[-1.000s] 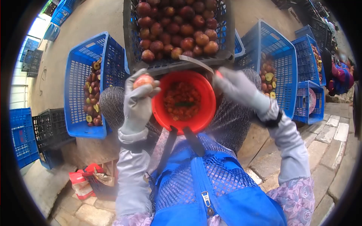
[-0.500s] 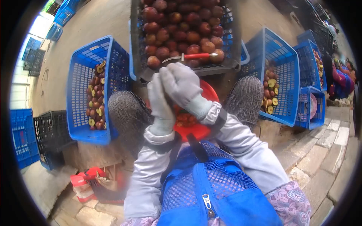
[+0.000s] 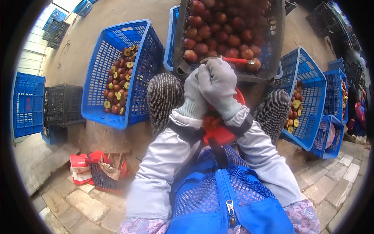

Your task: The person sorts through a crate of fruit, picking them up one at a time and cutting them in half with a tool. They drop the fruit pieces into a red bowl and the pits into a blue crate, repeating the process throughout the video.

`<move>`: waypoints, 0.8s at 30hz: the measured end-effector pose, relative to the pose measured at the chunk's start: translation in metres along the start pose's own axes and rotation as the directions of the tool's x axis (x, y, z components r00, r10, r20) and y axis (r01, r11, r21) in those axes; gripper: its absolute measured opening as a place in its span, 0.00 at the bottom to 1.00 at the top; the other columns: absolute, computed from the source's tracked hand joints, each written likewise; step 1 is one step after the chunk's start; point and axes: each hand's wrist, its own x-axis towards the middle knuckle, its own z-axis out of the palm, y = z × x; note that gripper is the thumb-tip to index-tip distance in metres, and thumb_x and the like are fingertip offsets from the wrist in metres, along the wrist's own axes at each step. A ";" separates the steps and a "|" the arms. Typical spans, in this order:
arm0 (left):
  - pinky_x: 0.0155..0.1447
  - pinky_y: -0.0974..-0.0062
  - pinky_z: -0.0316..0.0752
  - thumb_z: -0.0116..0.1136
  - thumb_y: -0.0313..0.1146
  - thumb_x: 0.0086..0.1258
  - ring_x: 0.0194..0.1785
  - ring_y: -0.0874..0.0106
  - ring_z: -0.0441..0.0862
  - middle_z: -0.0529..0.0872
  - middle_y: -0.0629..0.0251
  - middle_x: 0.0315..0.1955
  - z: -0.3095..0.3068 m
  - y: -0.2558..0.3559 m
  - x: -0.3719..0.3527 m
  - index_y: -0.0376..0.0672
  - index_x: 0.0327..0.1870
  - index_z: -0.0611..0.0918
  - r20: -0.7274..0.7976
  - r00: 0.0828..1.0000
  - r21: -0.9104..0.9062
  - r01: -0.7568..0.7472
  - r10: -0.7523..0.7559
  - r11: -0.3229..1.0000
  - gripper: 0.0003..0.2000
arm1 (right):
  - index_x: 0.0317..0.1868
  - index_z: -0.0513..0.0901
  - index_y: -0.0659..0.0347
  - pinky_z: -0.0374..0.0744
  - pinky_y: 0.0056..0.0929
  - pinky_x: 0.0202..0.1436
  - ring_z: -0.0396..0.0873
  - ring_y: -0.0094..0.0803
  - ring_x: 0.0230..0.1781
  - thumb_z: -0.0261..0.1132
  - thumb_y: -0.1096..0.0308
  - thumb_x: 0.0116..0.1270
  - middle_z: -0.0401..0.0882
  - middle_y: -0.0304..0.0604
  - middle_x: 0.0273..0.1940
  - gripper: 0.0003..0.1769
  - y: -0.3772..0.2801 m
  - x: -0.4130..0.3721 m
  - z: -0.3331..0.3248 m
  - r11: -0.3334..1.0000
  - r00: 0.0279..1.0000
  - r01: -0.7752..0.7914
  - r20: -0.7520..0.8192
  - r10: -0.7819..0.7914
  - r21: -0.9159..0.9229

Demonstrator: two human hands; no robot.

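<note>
Both my hands wear light grey gloves and are pressed together, fingers closed. My left hand [image 3: 193, 92] is cupped against my right hand [image 3: 219, 82], which wraps over it; whatever lies between them is hidden. Just beyond my knuckles, a red-handled knife [image 3: 237, 60] with a curved blade rests on whole reddish plums [image 3: 222, 37], partly covered by my fingers. The plums fill a dark crate [image 3: 278, 43] in front of me. Below my wrists, between my knees, sits a red basin [image 3: 228, 137] with reddish bits in it.
At left, a blue crate [image 3: 87, 97] holds halved plums [image 3: 120, 82]. Another blue crate [image 3: 321, 84] at right has cut plums [image 3: 296, 107] too. More crates [image 3: 29, 103] stand at far left. A red bag [image 3: 80, 169] lies on the stone paving. A person [image 3: 360, 113] is at far right.
The view has swung left, so everything appears shifted rightward. My hands stay together, with the right now wrapped more tightly over the left. The knife still lies on the plums.
</note>
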 end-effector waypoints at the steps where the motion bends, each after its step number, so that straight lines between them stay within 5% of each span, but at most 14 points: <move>1: 0.42 0.67 0.78 0.61 0.32 0.64 0.42 0.61 0.83 0.82 0.60 0.34 -0.002 0.001 0.000 0.42 0.41 0.78 0.057 0.998 0.021 -0.017 0.016 1.000 0.08 | 0.24 0.75 0.61 0.72 0.39 0.32 0.75 0.46 0.27 0.62 0.72 0.59 0.75 0.47 0.25 0.07 0.000 0.001 -0.002 0.998 0.999 0.045 0.032 -0.043 -0.036; 5: 0.45 0.62 0.77 0.66 0.30 0.56 0.43 0.55 0.82 0.83 0.57 0.34 -0.005 0.001 -0.006 0.42 0.41 0.79 0.083 0.981 0.145 -0.183 0.173 0.972 0.13 | 0.22 0.73 0.60 0.72 0.43 0.31 0.75 0.47 0.28 0.63 0.70 0.56 0.74 0.48 0.25 0.08 0.010 0.002 0.001 0.982 0.979 0.191 0.071 -0.191 0.012; 10: 0.56 0.65 0.74 0.76 0.33 0.40 0.54 0.59 0.77 0.75 0.53 0.49 -0.007 -0.011 -0.010 0.35 0.57 0.64 0.263 0.963 0.102 -0.092 0.062 0.991 0.41 | 0.20 0.72 0.58 0.73 0.42 0.30 0.75 0.45 0.26 0.63 0.67 0.53 0.72 0.45 0.23 0.09 0.018 0.009 -0.001 0.945 0.933 0.327 0.153 -0.325 0.013; 12: 0.51 0.64 0.76 0.73 0.32 0.44 0.49 0.56 0.79 0.79 0.53 0.44 -0.006 -0.011 -0.009 0.39 0.51 0.72 0.204 0.966 0.038 -0.170 0.159 0.985 0.30 | 0.22 0.75 0.58 0.73 0.42 0.31 0.75 0.43 0.27 0.63 0.67 0.53 0.73 0.44 0.24 0.07 0.021 0.011 -0.004 0.933 0.914 0.358 0.192 -0.357 0.030; 16: 0.44 0.65 0.77 0.72 0.30 0.45 0.42 0.58 0.81 0.81 0.55 0.41 -0.007 -0.010 -0.014 0.40 0.50 0.74 0.129 0.970 0.055 -0.216 0.208 0.975 0.28 | 0.24 0.77 0.57 0.73 0.41 0.33 0.76 0.42 0.29 0.64 0.66 0.52 0.73 0.42 0.25 0.06 0.023 0.015 -0.005 0.910 0.870 0.411 0.278 -0.406 0.043; 18: 0.40 0.67 0.78 0.72 0.30 0.46 0.39 0.59 0.81 0.81 0.56 0.40 -0.006 -0.018 -0.018 0.41 0.50 0.74 0.170 0.977 -0.063 -0.120 0.130 0.991 0.27 | 0.24 0.76 0.57 0.73 0.40 0.34 0.75 0.41 0.30 0.64 0.64 0.52 0.73 0.42 0.25 0.07 0.023 0.018 -0.007 0.904 0.846 0.423 0.334 -0.415 0.053; 21: 0.35 0.70 0.77 0.71 0.33 0.50 0.35 0.61 0.81 0.81 0.57 0.38 -0.003 -0.024 -0.026 0.42 0.48 0.75 0.395 0.907 -0.395 0.314 -0.149 0.863 0.24 | 0.23 0.79 0.54 0.74 0.41 0.31 0.79 0.40 0.30 0.65 0.59 0.47 0.77 0.39 0.24 0.09 0.028 0.026 -0.013 0.770 0.692 0.580 0.337 -0.638 0.267; 22: 0.33 0.71 0.77 0.71 0.34 0.51 0.34 0.62 0.81 0.81 0.58 0.37 -0.002 -0.025 -0.023 0.42 0.47 0.75 0.475 0.857 -0.473 0.441 -0.201 0.763 0.22 | 0.26 0.81 0.55 0.76 0.39 0.34 0.80 0.42 0.32 0.66 0.60 0.46 0.79 0.41 0.27 0.10 0.026 0.030 -0.022 0.809 0.700 0.527 0.406 -0.587 0.262; 23: 0.32 0.72 0.76 0.70 0.35 0.53 0.33 0.63 0.81 0.81 0.58 0.36 -0.002 -0.026 -0.018 0.42 0.47 0.76 0.551 0.800 -0.528 0.556 -0.240 0.642 0.21 | 0.27 0.81 0.56 0.77 0.38 0.35 0.80 0.41 0.33 0.66 0.61 0.48 0.80 0.41 0.28 0.09 0.027 0.034 -0.028 0.903 0.808 0.180 0.465 -0.362 0.391; 24: 0.30 0.73 0.76 0.68 0.37 0.55 0.32 0.64 0.81 0.82 0.59 0.35 -0.004 -0.024 -0.013 0.43 0.45 0.76 0.648 0.722 -0.593 0.678 -0.242 0.434 0.19 | 0.28 0.82 0.58 0.77 0.37 0.37 0.81 0.40 0.33 0.66 0.61 0.51 0.81 0.41 0.28 0.09 0.027 0.034 -0.032 0.856 0.823 -0.197 0.555 -0.120 0.478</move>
